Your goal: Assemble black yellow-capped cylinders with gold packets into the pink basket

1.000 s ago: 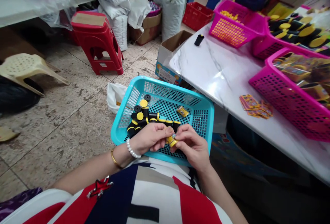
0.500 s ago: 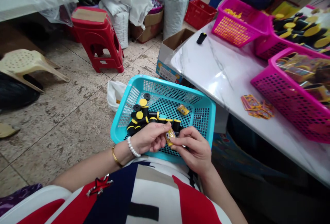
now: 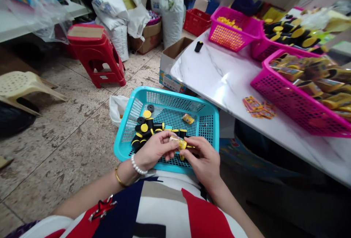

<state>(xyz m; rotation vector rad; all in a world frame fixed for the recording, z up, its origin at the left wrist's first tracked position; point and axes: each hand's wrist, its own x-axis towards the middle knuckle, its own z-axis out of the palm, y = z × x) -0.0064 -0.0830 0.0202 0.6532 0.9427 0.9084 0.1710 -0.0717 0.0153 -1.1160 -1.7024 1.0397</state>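
Between my two hands is a small yellow printed packet (image 3: 179,143), partly covered by the fingers. My left hand (image 3: 159,148), with a pearl bracelet at its wrist, pinches the packet's left end. The thumb and fingers of my right hand (image 3: 204,157) close on its right end. Both hands are over the near side of a turquoise basket (image 3: 214,135). Black cylinders with yellow ends (image 3: 149,122) lie piled in its left half. A similar yellow packet (image 3: 188,119) rests apart from them on the basket floor.
On the marble-look table (image 3: 216,73) at right are pink baskets (image 3: 287,95), a stack of printed cards (image 3: 257,107) and one black cylinder (image 3: 198,46). A cardboard box (image 3: 171,64) stands beyond the turquoise basket. Red stools (image 3: 97,55) and sacks (image 3: 171,18) stand on the floor.
The packet has turned from a steep tilt to lying more sideways between my fingers. My right fingers have shifted their grip on it. The whole view has swung slightly to the right.
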